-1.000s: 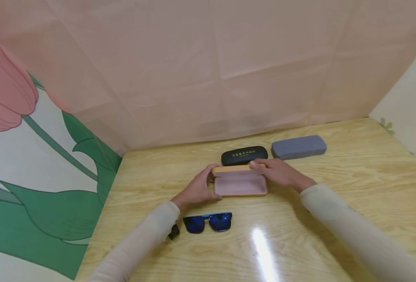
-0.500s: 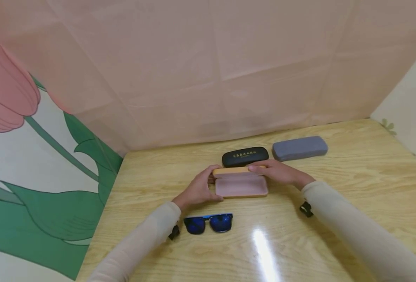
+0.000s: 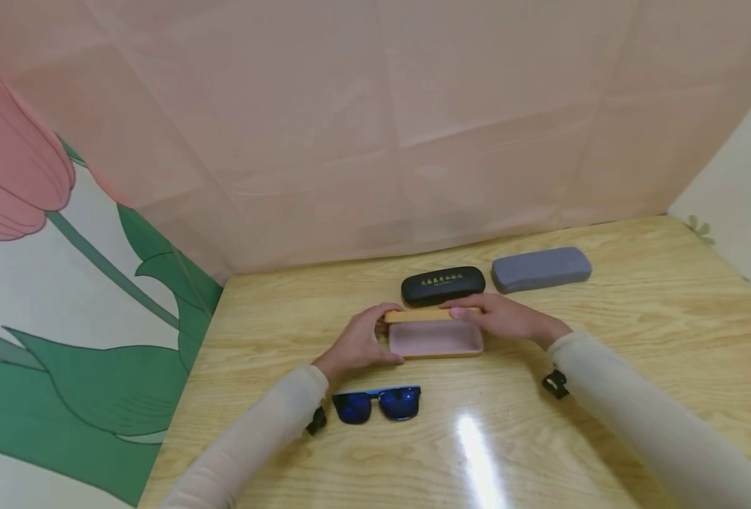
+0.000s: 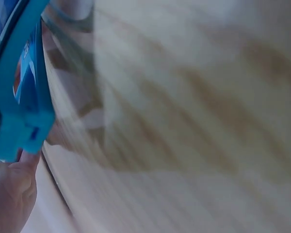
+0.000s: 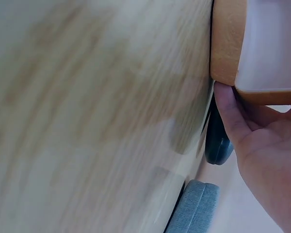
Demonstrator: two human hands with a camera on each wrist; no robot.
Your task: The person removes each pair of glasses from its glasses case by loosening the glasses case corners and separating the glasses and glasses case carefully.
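An open orange glasses case (image 3: 435, 338) with a pink lining lies near the middle of a wooden table (image 3: 636, 332), its lid (image 3: 432, 314) tipped back towards a black case (image 3: 443, 285) just behind it. Opening it well seems to call for steadying the base on one side while easing the lid fully back without sliding the case. The left hand (image 3: 357, 341) curls around the case's left end. The right hand (image 3: 505, 318) rests its fingers (image 5: 228, 116) along the lid's far edge, thumb beside the right end. Blue sunglasses (image 3: 377, 403) lie near, in front; a grey case (image 3: 540, 268) sits beside the black one
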